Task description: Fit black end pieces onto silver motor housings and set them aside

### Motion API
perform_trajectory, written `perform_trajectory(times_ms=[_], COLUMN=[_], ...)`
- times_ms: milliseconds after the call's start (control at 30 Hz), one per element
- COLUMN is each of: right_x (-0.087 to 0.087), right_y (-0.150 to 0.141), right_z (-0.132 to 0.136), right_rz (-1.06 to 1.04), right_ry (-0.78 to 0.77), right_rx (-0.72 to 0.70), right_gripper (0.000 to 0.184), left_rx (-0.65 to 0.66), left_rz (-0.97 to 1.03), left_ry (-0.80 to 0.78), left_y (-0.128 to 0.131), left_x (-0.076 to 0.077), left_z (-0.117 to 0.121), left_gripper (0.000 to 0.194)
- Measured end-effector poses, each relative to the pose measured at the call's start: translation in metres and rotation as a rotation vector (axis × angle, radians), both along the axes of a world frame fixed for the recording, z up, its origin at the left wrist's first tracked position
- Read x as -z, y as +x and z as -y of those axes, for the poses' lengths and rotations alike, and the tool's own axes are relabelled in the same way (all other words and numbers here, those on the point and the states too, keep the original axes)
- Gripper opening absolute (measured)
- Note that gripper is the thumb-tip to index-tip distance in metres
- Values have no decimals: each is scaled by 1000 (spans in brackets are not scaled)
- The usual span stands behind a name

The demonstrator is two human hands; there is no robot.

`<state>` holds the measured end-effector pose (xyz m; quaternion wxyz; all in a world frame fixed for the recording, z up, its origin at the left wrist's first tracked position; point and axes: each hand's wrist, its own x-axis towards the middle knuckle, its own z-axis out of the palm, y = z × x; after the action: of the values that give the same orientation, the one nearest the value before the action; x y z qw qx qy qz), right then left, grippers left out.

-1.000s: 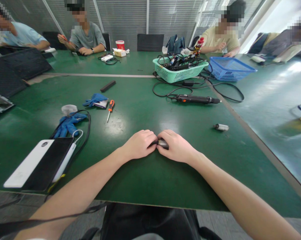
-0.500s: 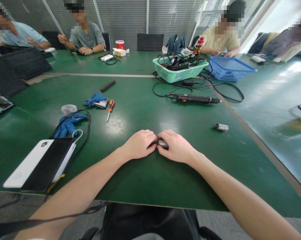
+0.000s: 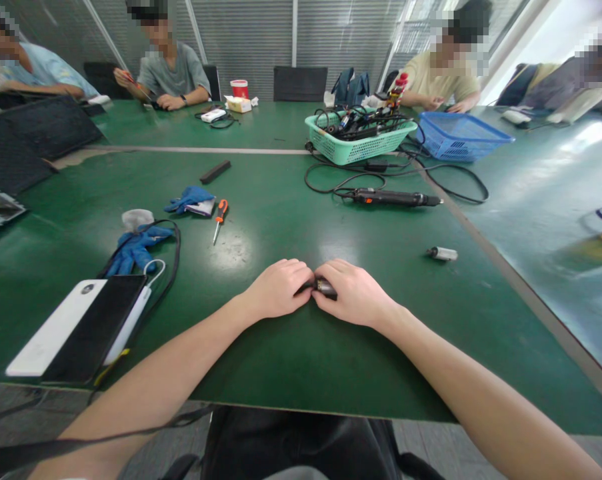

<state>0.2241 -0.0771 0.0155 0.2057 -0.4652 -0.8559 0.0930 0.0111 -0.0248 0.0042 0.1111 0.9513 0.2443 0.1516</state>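
Left hand [image 3: 283,288] and right hand [image 3: 351,290] meet at near middle of desk [image 3: 301,360], held part [image 3: 327,288] between them. Loose cylinder [image 3: 443,254] right of hands. Power driver [image 3: 398,199] behind cylinder, a bit left. Loaded basket [image 3: 351,150] behind driver, tangled tools [image 3: 358,127] in it; second basket [image 3: 465,141] just right. Screwdriver [image 3: 221,213] behind-left of hands, bundled glove [image 3: 189,199] just left of it, bar [image 3: 215,172] behind both. Flat device [image 3: 95,327] at near left, other glove [image 3: 138,252] behind it.
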Motion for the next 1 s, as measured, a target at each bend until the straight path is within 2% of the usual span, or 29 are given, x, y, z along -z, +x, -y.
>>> perform_trajectory(times_ms=[1000], right_x=[1], right_y=[-1], right_z=[0], right_rz=[26], right_ry=[17], right_rx=[-3], right_gripper=[7], left_rx=[-13], left_rz=[-9], left_ry=[-2], left_y=[2], left_x=[0], left_z=[0], left_gripper=[9])
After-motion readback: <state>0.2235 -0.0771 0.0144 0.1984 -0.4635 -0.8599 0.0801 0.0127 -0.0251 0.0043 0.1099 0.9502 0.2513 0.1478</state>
